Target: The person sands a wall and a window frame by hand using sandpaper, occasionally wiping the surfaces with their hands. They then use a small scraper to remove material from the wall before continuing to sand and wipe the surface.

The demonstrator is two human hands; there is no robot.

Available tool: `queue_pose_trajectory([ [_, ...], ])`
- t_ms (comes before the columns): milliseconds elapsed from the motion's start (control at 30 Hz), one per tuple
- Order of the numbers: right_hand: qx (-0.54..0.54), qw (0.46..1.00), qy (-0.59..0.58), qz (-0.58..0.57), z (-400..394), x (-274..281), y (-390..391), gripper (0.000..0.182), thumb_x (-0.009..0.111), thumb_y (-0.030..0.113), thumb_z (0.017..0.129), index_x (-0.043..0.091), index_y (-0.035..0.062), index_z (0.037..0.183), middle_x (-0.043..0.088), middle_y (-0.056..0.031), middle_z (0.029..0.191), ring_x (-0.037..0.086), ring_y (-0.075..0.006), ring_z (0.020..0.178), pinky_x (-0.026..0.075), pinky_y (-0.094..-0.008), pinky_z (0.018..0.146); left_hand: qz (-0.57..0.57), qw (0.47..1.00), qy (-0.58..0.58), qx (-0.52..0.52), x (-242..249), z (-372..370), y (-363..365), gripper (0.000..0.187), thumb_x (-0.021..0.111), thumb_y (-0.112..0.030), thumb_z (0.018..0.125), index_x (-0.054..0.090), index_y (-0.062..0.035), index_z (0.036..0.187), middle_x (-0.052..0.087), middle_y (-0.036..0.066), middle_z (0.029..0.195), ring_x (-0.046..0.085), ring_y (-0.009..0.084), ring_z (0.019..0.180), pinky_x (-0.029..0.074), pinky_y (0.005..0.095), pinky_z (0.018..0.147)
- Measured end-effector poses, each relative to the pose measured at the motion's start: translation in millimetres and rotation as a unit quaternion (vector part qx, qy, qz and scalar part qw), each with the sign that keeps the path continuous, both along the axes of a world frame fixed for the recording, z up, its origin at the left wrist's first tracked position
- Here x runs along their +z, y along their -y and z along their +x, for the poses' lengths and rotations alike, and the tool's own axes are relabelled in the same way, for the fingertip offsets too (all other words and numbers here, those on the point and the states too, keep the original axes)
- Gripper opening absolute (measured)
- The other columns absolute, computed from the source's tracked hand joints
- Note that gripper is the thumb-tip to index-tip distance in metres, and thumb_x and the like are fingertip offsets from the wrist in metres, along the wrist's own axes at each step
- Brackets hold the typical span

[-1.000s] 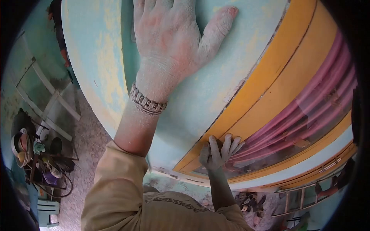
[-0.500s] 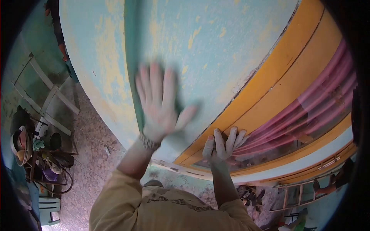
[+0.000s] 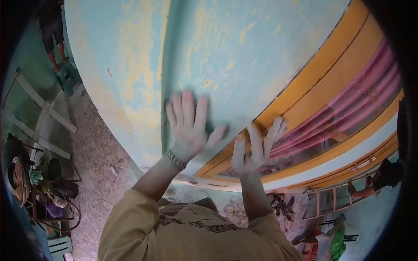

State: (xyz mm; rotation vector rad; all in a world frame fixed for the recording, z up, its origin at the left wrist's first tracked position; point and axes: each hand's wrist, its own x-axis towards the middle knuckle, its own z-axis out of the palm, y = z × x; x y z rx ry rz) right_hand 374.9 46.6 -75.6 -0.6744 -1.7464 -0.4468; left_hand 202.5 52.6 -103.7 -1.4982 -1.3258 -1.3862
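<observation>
My left hand (image 3: pixel 188 126) is open, palm towards the pale blue wall (image 3: pixel 244 65), its fingers stretched upward beside a raised vertical edge. The wall's paint is patchy, with yellow showing through. A patterned band (image 3: pixel 176 160) circles my left wrist. My right hand (image 3: pixel 252 150) is also open, fingers spread, over the lower part of the orange window frame (image 3: pixel 311 93). Pale dust coats both hands. Behind the glass next to my right hand hangs a pink curtain (image 3: pixel 348 113).
At the left, a person's legs (image 3: pixel 54 43) stand on a green stool (image 3: pixel 68 78). Below are a pale wooden frame (image 3: pixel 43 113) and a cluttered rack (image 3: pixel 48 187). On the right, another person's leg (image 3: pixel 363 191) is by a wooden ladder (image 3: pixel 334 204). Shoes (image 3: pixel 283 204) lie on the floor (image 3: pixel 98 174).
The view has shifted, bringing the person on the stool further into sight. My left hand sits lower in view and closer to my right hand, whose fingers have straightened and spread.
</observation>
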Motion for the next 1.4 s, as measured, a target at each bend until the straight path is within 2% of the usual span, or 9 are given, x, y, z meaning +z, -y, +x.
queue_pose_trajectory([
  [133, 0.012, 0.999, -0.008, 0.048, -15.0, 23.0, -18.3, 0.036, 0.056, 0.027, 0.092, 0.068, 0.0005, 0.113, 0.038, -0.0340, 0.144, 0.022, -0.0529, 0.140, 0.003, -0.0624, 0.113, 0.112, 0.992, -0.008, -0.055, 158.0, -11.9, -8.3, 0.075, 0.054, -0.049, 0.089, 0.040, -0.0013, 0.145, 0.032, 0.027, 0.151, 0.025, 0.0470, 0.141, 0.019, 0.0587, 0.111],
  [267, -0.044, 0.994, 0.036, 0.095, -18.5, 15.4, -27.7, 0.033, 0.053, 0.027, 0.094, 0.070, 0.0022, 0.108, 0.043, -0.0337, 0.141, 0.025, -0.0483, 0.141, 0.005, -0.0600, 0.114, 0.102, 0.992, -0.040, -0.059, 140.9, -15.9, -9.5, 0.070, 0.055, -0.047, 0.090, 0.044, -0.0037, 0.143, 0.037, 0.025, 0.148, 0.032, 0.0458, 0.137, 0.023, 0.0583, 0.109],
  [433, -0.033, 0.989, 0.060, 0.131, -16.6, 15.2, -28.5, 0.031, 0.053, 0.024, 0.096, 0.068, -0.0002, 0.106, 0.042, -0.0334, 0.141, 0.028, -0.0483, 0.140, 0.011, -0.0613, 0.114, 0.022, 0.993, -0.072, -0.087, -41.7, -7.4, -4.3, 0.065, 0.052, -0.047, 0.092, 0.048, -0.0027, 0.139, 0.034, 0.030, 0.148, 0.028, 0.0530, 0.137, 0.021, 0.0643, 0.108],
  [700, -0.036, 0.990, 0.062, 0.122, -14.0, 9.6, -29.0, 0.029, 0.052, 0.023, 0.096, 0.068, 0.0008, 0.108, 0.043, -0.0335, 0.140, 0.030, -0.0490, 0.139, 0.013, -0.0626, 0.113, 0.084, 0.996, -0.008, -0.026, 150.1, -14.3, -4.5, 0.065, 0.049, -0.046, 0.094, 0.043, -0.0051, 0.144, 0.031, 0.029, 0.150, 0.028, 0.0470, 0.139, 0.021, 0.0593, 0.111],
  [933, -0.042, 0.990, 0.059, 0.117, -12.1, -3.3, -29.2, 0.028, 0.053, 0.022, 0.096, 0.068, 0.0024, 0.108, 0.043, -0.0333, 0.140, 0.031, -0.0482, 0.139, 0.013, -0.0621, 0.113, -0.006, 0.997, -0.070, -0.021, -37.8, -8.6, -0.7, 0.062, 0.052, -0.045, 0.092, 0.049, -0.0036, 0.138, 0.035, 0.031, 0.147, 0.027, 0.0509, 0.138, 0.020, 0.0647, 0.109],
  [1033, -0.039, 0.991, 0.054, 0.114, -13.1, -2.6, -27.9, 0.028, 0.052, 0.021, 0.096, 0.068, 0.0025, 0.109, 0.044, -0.0332, 0.140, 0.030, -0.0481, 0.139, 0.013, -0.0612, 0.114, -0.029, 0.998, -0.047, -0.013, -37.1, -4.9, 2.7, 0.061, 0.053, -0.043, 0.092, 0.049, -0.0017, 0.137, 0.033, 0.032, 0.147, 0.027, 0.0516, 0.137, 0.021, 0.0651, 0.108],
  [1200, -0.024, 0.992, 0.044, 0.112, -12.5, -6.9, -29.6, 0.029, 0.051, 0.021, 0.096, 0.068, 0.0025, 0.109, 0.044, -0.0335, 0.140, 0.030, -0.0479, 0.139, 0.011, -0.0601, 0.114, 0.067, 0.997, 0.000, -0.032, 131.1, -4.6, -3.2, 0.067, 0.053, -0.045, 0.091, 0.044, -0.0023, 0.143, 0.032, 0.029, 0.150, 0.027, 0.0496, 0.138, 0.023, 0.0608, 0.110],
  [1300, -0.025, 0.993, 0.047, 0.109, -11.4, -6.2, -29.5, 0.030, 0.051, 0.021, 0.096, 0.068, 0.0019, 0.112, 0.044, -0.0333, 0.140, 0.030, -0.0479, 0.139, 0.011, -0.0599, 0.114, 0.084, 0.996, 0.016, -0.034, 140.7, -3.5, -3.3, 0.061, 0.058, -0.043, 0.088, 0.050, -0.0127, 0.141, 0.039, 0.020, 0.149, 0.033, 0.0399, 0.138, 0.029, 0.0544, 0.110],
  [1400, -0.015, 0.994, 0.021, 0.107, -12.3, -7.5, -32.2, 0.031, 0.051, 0.023, 0.094, 0.070, 0.0094, 0.114, 0.050, -0.0297, 0.136, 0.034, -0.0433, 0.139, 0.008, -0.0542, 0.116, 0.008, 0.999, -0.041, -0.019, 48.8, -11.1, -2.2, 0.063, 0.051, -0.046, 0.092, 0.049, 0.0000, 0.136, 0.040, 0.032, 0.142, 0.033, 0.0525, 0.133, 0.025, 0.0632, 0.107],
])
